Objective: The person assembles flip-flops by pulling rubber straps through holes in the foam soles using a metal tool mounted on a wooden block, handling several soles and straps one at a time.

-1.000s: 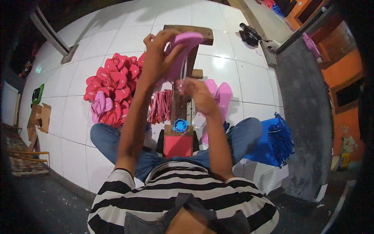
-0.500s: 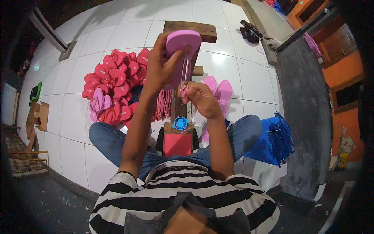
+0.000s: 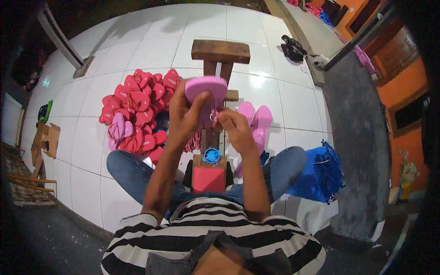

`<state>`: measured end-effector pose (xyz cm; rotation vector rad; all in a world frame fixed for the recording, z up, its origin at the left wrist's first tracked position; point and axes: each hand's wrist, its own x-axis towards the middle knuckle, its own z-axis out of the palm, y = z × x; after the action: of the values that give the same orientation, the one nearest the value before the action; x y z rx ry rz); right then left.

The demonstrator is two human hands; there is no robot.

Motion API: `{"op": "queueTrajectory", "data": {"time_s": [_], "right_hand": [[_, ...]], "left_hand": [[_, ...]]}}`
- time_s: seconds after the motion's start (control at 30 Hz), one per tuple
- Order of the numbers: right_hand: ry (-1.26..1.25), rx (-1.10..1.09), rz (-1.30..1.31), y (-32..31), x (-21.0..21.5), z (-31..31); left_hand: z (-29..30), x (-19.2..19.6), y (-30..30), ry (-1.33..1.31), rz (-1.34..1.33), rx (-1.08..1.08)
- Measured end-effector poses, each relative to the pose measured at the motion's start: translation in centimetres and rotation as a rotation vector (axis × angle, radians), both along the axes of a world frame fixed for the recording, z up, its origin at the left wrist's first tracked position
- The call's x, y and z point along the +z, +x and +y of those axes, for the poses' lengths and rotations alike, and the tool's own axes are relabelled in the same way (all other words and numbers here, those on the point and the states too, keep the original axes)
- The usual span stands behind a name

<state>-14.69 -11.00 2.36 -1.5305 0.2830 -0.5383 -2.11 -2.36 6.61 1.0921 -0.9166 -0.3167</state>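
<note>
My left hand (image 3: pixel 184 117) is wrapped round a pink flip-flop sole (image 3: pixel 205 84), its thumb lying across the face. Close to the sole's near end, the fingers of my right hand (image 3: pixel 236 128) are pinched on a pink strap (image 3: pixel 214 120), mostly covered by the fingertips. A small shiny bit shows beside the strap, too small to make out. Both hands are above a wooden stand (image 3: pixel 221 51), where thin metal rods (image 3: pixel 218 69) show beyond the sole. Below the hands, a blue round container (image 3: pixel 211 156) rests on the stand's near end.
A heap of red flip-flops (image 3: pixel 137 98) lies left, with pink flip-flops (image 3: pixel 118 128) at its edge. Pink soles (image 3: pixel 261 121) lie right of the stand. Blue straps (image 3: pixel 327 169) are piled by my right knee. A red pad (image 3: pixel 208 178) lies between my legs.
Both hands and the sole have come nearer to me, and the sole's far end has dropped. The metal rods that lay across the sole now show beyond it, against the stand.
</note>
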Motion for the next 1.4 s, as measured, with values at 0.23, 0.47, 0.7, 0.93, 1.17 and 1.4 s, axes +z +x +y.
{"op": "queueTrajectory", "data": {"time_s": [0.23, 0.47, 0.7, 0.93, 1.17, 1.4], "right_hand": [[-0.223, -0.415, -0.238, 2.7, 3.1, 1.1], [-0.147, -0.473, -0.195, 1.5, 2.5, 4.2], [-0.309, -0.436, -0.129, -5.9, 1.8, 8.7], [-0.653, -0.300, -0.254, -7.5, 2.9, 9.6], [-0.629, -0.367, -0.220, -7.0, 1.0, 10.5], [-0.703, -0.113, 0.154, -6.0, -5.2, 6.6]], "left_hand": [[0.0, 1.1, -1.1, 0.012, 0.017, 0.067], [1.9, 0.3, -4.5, -0.055, 0.114, 0.195], [8.3, -1.6, -9.2, -0.008, 0.018, 0.281], [9.2, -1.3, -5.7, -0.481, -0.568, -0.062], [10.0, -2.2, -5.9, -0.339, -0.589, -0.085], [9.7, -5.3, -4.3, 0.563, -0.221, -0.098]]}}
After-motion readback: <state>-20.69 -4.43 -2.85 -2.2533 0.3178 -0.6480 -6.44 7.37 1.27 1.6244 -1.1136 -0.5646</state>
